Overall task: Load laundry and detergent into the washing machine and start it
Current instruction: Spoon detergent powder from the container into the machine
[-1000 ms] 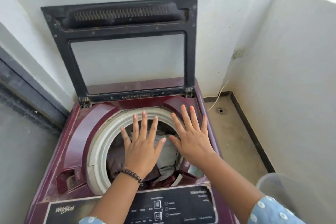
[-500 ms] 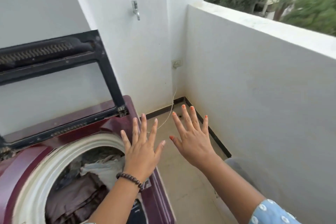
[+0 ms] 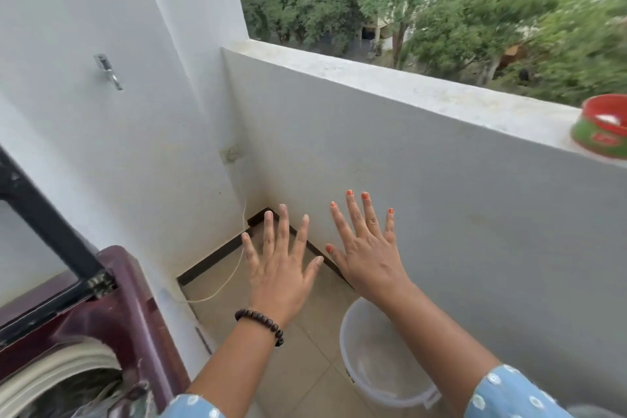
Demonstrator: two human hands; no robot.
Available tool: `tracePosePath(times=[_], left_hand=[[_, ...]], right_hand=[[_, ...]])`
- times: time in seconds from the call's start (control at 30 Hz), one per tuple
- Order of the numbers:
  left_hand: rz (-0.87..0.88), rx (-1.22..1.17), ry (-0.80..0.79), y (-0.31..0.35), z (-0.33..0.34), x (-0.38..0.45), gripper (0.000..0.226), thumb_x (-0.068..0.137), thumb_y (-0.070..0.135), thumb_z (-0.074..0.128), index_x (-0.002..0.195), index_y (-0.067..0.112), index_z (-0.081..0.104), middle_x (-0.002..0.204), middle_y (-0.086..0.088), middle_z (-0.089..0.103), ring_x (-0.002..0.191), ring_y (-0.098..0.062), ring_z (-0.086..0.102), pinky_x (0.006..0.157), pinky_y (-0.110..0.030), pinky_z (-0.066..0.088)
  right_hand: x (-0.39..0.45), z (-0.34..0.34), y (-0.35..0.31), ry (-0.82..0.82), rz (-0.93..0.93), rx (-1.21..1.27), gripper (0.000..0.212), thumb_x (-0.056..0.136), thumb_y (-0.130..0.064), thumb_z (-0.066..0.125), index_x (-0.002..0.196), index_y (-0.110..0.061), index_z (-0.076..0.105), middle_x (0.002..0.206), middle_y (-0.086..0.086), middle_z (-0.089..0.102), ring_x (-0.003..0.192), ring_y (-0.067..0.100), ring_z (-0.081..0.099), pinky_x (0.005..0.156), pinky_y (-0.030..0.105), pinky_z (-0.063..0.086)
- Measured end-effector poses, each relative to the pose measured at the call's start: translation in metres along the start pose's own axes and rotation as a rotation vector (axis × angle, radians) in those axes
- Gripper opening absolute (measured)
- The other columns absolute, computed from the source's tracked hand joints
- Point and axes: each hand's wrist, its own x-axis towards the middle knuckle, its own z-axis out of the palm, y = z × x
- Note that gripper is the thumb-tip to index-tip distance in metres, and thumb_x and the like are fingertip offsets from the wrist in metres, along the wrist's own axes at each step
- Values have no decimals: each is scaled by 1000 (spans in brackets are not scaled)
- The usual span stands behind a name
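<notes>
The maroon top-load washing machine (image 3: 112,309) sits at the bottom left with its black-framed lid (image 3: 40,214) raised. Clothes (image 3: 101,394) show inside its white drum ring (image 3: 51,370). A red and green tub (image 3: 602,127), apparently a detergent container, stands on the balcony ledge at the far right. My left hand (image 3: 281,268) and my right hand (image 3: 368,248) are held out side by side over the floor, fingers spread and straight, holding nothing. Both hands are to the right of the machine and well below the tub.
A translucent white bucket (image 3: 376,360) stands on the tiled floor below my right forearm. A low grey balcony wall (image 3: 441,197) runs along the right, with trees beyond. A tap (image 3: 108,71) is on the white wall, and a cord (image 3: 234,268) hangs from a socket.
The view has swung right, from the open drum to the balcony corner and ledge. Both hands stayed spread and empty, moving off the machine to above the floor. The tub and bucket came into view.
</notes>
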Motion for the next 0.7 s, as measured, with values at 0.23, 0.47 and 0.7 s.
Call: tracePosePath(times=[0.23,0.47,0.7], left_hand=[[185,-13,-72,87,-18,39,77,77,66,-16,147,36,-29,145,3,-52,133,-19,-50,110,-56,-26],[382,-52,-64,171,-35,67,75,79,70,-13,143,37,-35,145,4,-53,134,-19,-50,110,-57,-26],[518,-107,-17,245,-62,89,71,98,62,18,150,36,-22,156,2,-39,141,-20,-39,111,-53,-24]], right_hand=[[-19,-35,80,53,180,-11,63,96,-60,5,143,-35,-28,150,-5,-40,136,19,-43,116,55,-18],[-45,-67,156,149,360,-38,67,101,-55,19,150,-32,-20,157,-1,-33,140,22,-38,116,53,-18],[-73,-102,220,350,462,-96,69,101,-50,31,155,-28,-6,162,4,-21,141,19,-32,115,52,-17]])
